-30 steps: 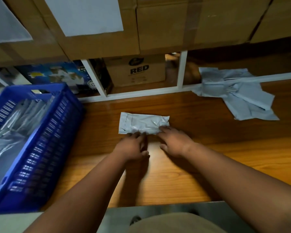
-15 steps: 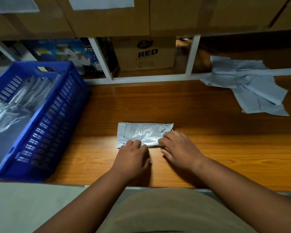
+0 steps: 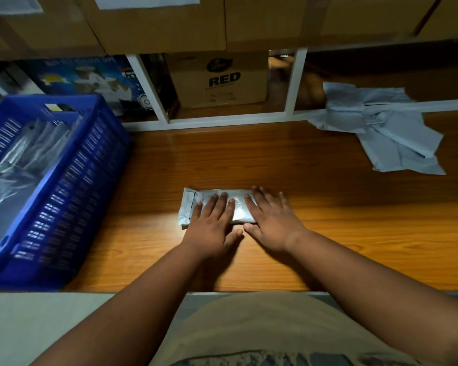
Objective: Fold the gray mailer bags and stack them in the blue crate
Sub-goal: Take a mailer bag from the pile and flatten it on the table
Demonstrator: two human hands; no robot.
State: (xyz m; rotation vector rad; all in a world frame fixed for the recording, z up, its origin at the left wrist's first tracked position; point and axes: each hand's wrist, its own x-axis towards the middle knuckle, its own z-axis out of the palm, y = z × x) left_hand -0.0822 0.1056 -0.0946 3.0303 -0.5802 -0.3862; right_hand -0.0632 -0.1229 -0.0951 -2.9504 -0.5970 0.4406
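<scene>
Gray folded mailer bag (image 3: 212, 207) lies mid-tabletop (image 3: 328, 220); left hand (image 3: 211, 225) and right hand (image 3: 271, 223) press flat-fingered, probably setting creases. Blue crate (image 3: 72, 180) waits left.

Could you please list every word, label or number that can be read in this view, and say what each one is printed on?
"RED": on the front of the small cardboard box under the shelf.
Round logo above it and fine print below it on that box: too blurred to read.
Lettering on the blue printed box behind the blue crate: too blurred to read.
White labels on the upper cartons: no legible text.
</scene>
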